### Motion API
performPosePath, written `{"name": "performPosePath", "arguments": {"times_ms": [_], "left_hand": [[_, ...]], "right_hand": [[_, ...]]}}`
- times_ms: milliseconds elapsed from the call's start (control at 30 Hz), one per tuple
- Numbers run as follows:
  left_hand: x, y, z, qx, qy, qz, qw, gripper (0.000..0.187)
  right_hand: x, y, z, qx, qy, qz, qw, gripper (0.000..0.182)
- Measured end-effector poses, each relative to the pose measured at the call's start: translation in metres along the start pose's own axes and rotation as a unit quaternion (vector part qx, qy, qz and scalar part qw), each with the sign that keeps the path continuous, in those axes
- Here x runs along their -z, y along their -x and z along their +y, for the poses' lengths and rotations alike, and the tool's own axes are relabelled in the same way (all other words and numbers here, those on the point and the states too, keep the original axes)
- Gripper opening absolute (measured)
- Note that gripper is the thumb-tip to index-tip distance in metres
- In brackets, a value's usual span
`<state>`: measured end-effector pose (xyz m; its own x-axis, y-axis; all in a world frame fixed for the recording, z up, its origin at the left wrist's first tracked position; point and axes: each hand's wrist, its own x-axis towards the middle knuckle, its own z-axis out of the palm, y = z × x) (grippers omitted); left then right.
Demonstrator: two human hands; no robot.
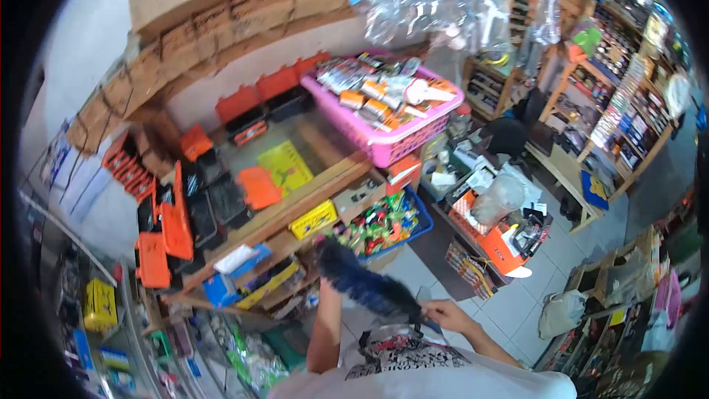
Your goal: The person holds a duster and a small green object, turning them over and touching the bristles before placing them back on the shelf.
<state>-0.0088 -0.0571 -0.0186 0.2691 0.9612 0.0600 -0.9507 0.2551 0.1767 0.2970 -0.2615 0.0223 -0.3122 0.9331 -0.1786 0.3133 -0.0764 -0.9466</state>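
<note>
A fluffy dark blue duster (369, 286) lies slantwise in front of my body, its far end up and to the left. My right hand (448, 315) is closed around the duster's handle end, at the lower right. My left hand (326, 286) is at the duster's other end, against or just behind the fluff. The fluff covers most of its fingers, so their grip does not show. Just beyond the duster stand a yellow box (314, 220) and a blue basket (421, 216) of small colourful packets.
A pink basket (380, 149) heaped with packaged goods sits on the wooden-edged counter. Orange and black cases (173, 214) and a yellow sheet (286, 168) lie on its left. An orange box (506, 247) stands at right. Plastic bags (413, 7) hang above; stocked shelves (635, 118) line the far right.
</note>
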Motion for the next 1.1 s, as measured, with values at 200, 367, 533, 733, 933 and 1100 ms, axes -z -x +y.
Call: {"name": "performPosePath", "arguments": {"times_ms": [200, 367, 533, 733, 933, 1100], "left_hand": [[-0.05, -0.01, 0.025, -0.006, -0.008, 0.06, 0.998, 0.058], [-0.081, -0.01, 0.028, -0.005, 0.006, 0.017, 1.0, 0.069], [-0.098, -0.015, 0.039, 0.023, -0.033, -0.1, 0.994, 0.077], [-0.118, -0.015, 0.043, -0.009, -0.001, 0.019, 1.0, 0.073], [-0.113, -0.018, 0.049, 0.012, -0.069, 0.046, 0.996, 0.075], [-0.118, -0.022, 0.047, 0.09, -0.092, -0.129, 0.983, 0.082]], "right_hand": [[-0.009, -0.02, -0.019, 0.024, 0.039, 0.048, 0.998, 0.047], [-0.007, -0.022, -0.045, -0.002, 0.009, 0.094, 0.996, 0.041], [0.002, -0.024, -0.047, 0.042, 0.113, 0.023, 0.992, 0.034], [-0.001, -0.039, -0.054, 0.095, 0.058, 0.118, 0.987, 0.032], [-0.001, -0.034, -0.075, 0.045, 0.006, 0.105, 0.993, 0.031], [0.012, -0.025, -0.063, 0.037, 0.005, 0.094, 0.995, 0.031]]}}
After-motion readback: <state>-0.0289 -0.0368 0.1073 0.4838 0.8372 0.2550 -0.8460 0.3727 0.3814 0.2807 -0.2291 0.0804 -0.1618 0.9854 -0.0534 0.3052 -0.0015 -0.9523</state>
